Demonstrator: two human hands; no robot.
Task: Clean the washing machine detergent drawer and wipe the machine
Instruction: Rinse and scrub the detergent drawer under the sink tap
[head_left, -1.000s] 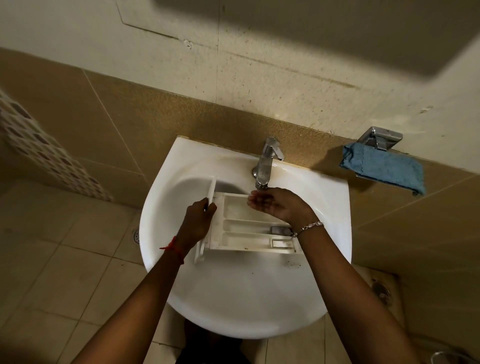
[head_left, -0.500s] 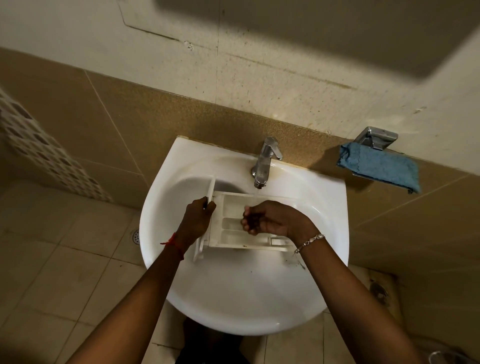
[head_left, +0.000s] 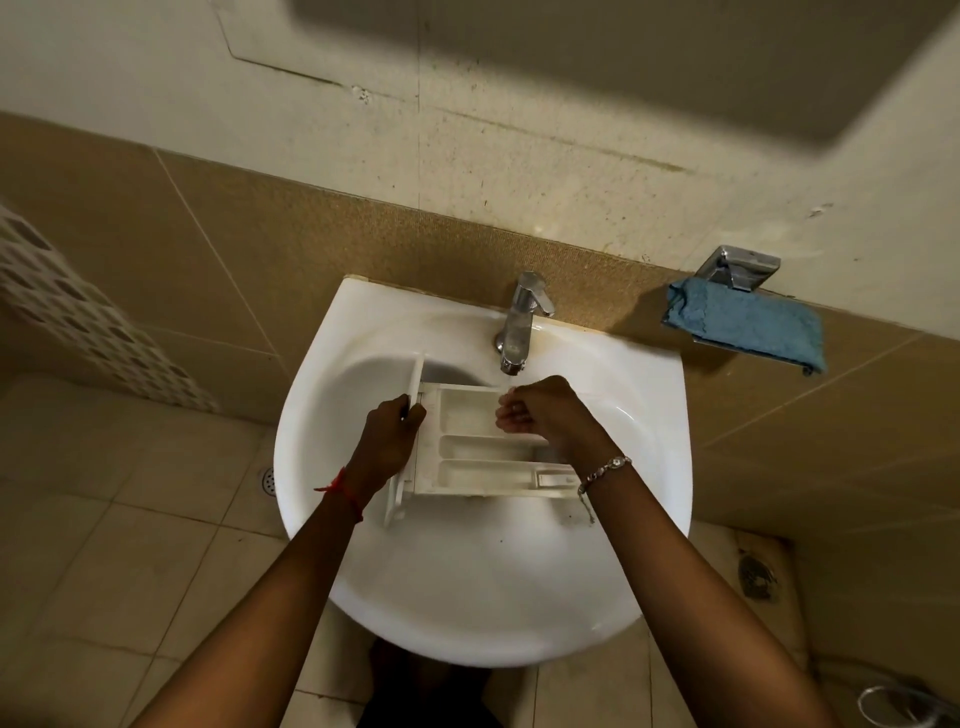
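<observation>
The detergent drawer (head_left: 483, 447) lies across the bowl of the white sink (head_left: 467, 597), its front panel to the left and its compartments open upward. The left hand (head_left: 390, 441) is closed around that front panel, holding the drawer level. The right hand (head_left: 540, 413) hangs over the far compartment with its fingers curled loosely inward, directly under the spout of the tap (head_left: 519, 325); it grips nothing that I can see, though the palm side is turned away from me. A thin thread of water seems to fall just past its knuckles, but it is faint.

This looks like the rinsing and rubbing part of the job. To do it well I would keep the left hand firm on the panel so the drawer cannot slide, tilt the drawer slightly so dirty water drains toward the bowl, and work the right fingertips into each compartment's corners and along the dividers, where residue tends to cake. The small insert nearest the right wrist probably wants extra attention.

Up and to the right of the right hand, a blue cloth (head_left: 748, 327) is draped on a wall holder, likely for wiping the machine afterwards.

No brand, label or writing is legible on anything here
</observation>
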